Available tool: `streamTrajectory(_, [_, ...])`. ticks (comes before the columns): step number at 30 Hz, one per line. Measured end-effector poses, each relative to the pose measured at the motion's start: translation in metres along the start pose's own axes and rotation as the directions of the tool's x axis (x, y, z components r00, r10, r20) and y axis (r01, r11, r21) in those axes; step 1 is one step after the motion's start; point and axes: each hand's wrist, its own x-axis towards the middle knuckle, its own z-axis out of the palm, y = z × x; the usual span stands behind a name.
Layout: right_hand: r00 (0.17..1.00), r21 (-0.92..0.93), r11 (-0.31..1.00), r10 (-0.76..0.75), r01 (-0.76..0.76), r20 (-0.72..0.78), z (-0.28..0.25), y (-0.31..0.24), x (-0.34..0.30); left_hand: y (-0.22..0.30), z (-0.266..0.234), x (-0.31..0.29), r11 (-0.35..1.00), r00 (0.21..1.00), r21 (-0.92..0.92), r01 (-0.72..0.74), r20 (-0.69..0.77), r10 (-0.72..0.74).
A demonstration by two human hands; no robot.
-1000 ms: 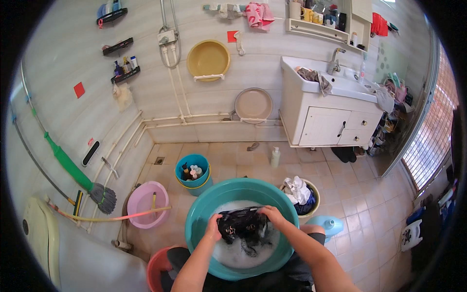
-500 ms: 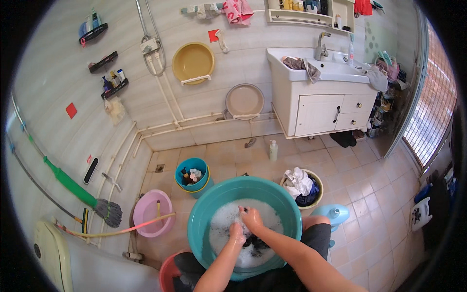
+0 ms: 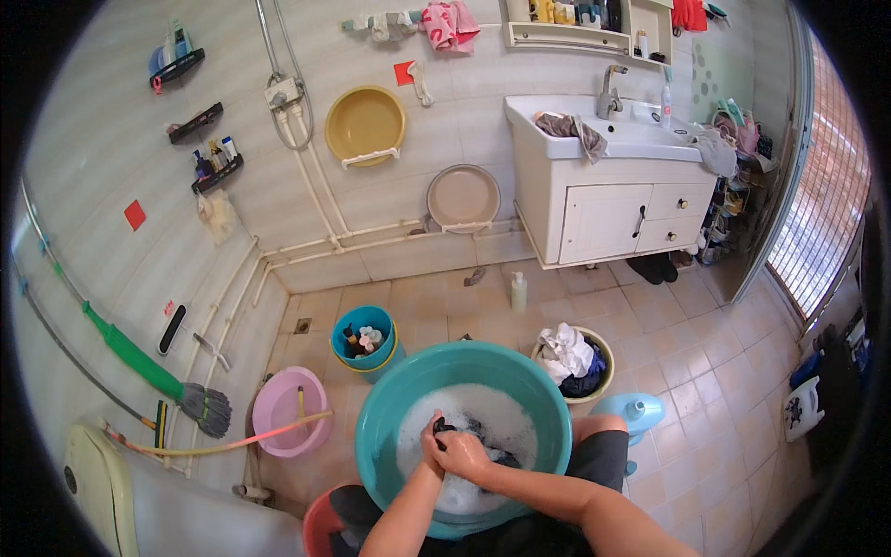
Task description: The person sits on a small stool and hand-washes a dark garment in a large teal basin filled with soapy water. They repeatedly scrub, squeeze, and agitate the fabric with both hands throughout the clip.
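A large teal basin (image 3: 373, 408) of foamy water (image 3: 509, 418) stands between my knees. Over its suds my left hand (image 3: 431, 449) and my right hand (image 3: 465, 457) are pressed together, both closed on a dark wet cloth (image 3: 445, 427). A bit of the cloth pokes out above the fingers. More dark fabric (image 3: 505, 459) floats in the foam beside my right wrist; whether it is the same piece I cannot tell.
Right of the basin stand a cream tub (image 3: 608, 376) of white and dark laundry and a light-blue jug (image 3: 640, 408). A blue bucket (image 3: 393, 348) of bottles and a pink basin (image 3: 269, 408) with a hose lie left. A pump bottle (image 3: 519, 291) stands beyond.
My hands have come together, the right shifting left and nearer to me. The dark cloth now shows between them, and the dark fabric in the suds has moved. The view has shifted slightly.
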Motion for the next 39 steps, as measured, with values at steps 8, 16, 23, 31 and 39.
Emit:
streamTrajectory(8, [0.884, 0.029, 0.884, 0.467, -0.467, 0.025, -0.044, 0.093, 0.037, 0.035, 0.126, -0.021, 0.869, 0.917, 0.49, 0.072, -0.376, 0.136])
streamTrajectory(16, [0.826, 0.324, 0.804, 0.327, -0.498, 0.459, -0.069, 0.1, 0.006, 0.073, 0.111, -0.032, 0.358, 0.973, 0.915, 0.186, -0.222, 0.06])
streamTrajectory(23, [0.837, 0.882, -0.084, 0.284, -0.464, 0.467, -0.097, 0.069, 0.021, 0.071, 0.09, -0.04, -0.2, 0.884, 0.861, 0.467, -0.464, 0.065])
streamTrajectory(31, [0.796, 0.61, 0.552, 0.555, -0.569, 0.241, -0.039, 0.087, 0.02, 0.022, 0.091, -0.013, 0.959, 0.905, 0.247, 0.138, -0.425, -0.021])
streamTrajectory(39, [0.941, -0.039, 0.949, 0.304, -0.312, -0.146, -0.032, 0.024, 0.026, -0.026, 0.111, -0.002, 0.964, 0.851, 0.264, -0.021, -0.502, 0.155])
